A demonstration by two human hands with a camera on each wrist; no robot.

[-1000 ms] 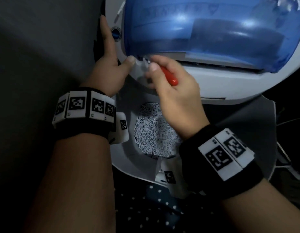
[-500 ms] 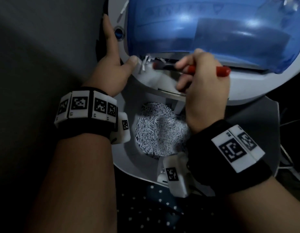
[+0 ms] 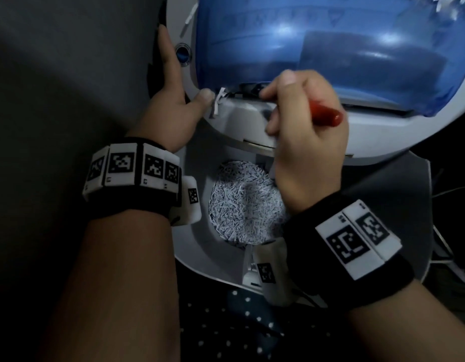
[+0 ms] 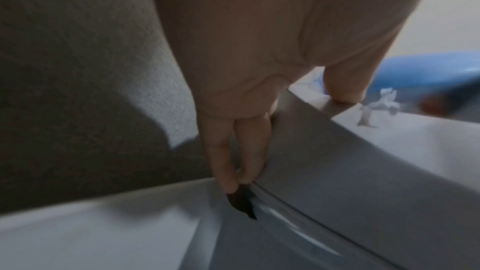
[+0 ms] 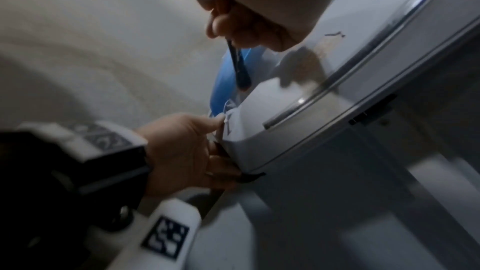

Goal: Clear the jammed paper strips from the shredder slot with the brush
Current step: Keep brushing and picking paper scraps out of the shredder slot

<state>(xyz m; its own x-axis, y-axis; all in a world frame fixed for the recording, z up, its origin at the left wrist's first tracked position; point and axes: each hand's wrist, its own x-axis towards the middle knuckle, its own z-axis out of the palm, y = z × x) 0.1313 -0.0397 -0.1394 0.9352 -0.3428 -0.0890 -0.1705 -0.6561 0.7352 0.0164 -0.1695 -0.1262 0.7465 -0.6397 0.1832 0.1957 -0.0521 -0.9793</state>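
The shredder (image 3: 382,142) has a white head under a blue translucent cover (image 3: 330,48). My right hand (image 3: 304,121) grips the red-handled brush (image 3: 326,117), whose dark tip (image 5: 240,65) points left into the slot (image 3: 248,90) below the cover's edge. White paper strips (image 3: 218,100) stick out at the slot's left end. My left hand (image 3: 171,105) rests on the head's left side, fingers (image 4: 233,151) straight down the edge and thumb (image 4: 342,83) pressing on top right beside the strips (image 4: 376,108).
Below the raised head, the open bin (image 3: 197,246) holds a pile of shredded paper (image 3: 247,205). A grey textured wall (image 3: 69,61) stands close on the left. Dark dotted fabric (image 3: 239,322) lies near the bottom edge.
My right hand swept the brush from beside the left thumb to the right, then turned its tip into the slot. Paper strips now stick out by the thumb. The left hand stayed put.
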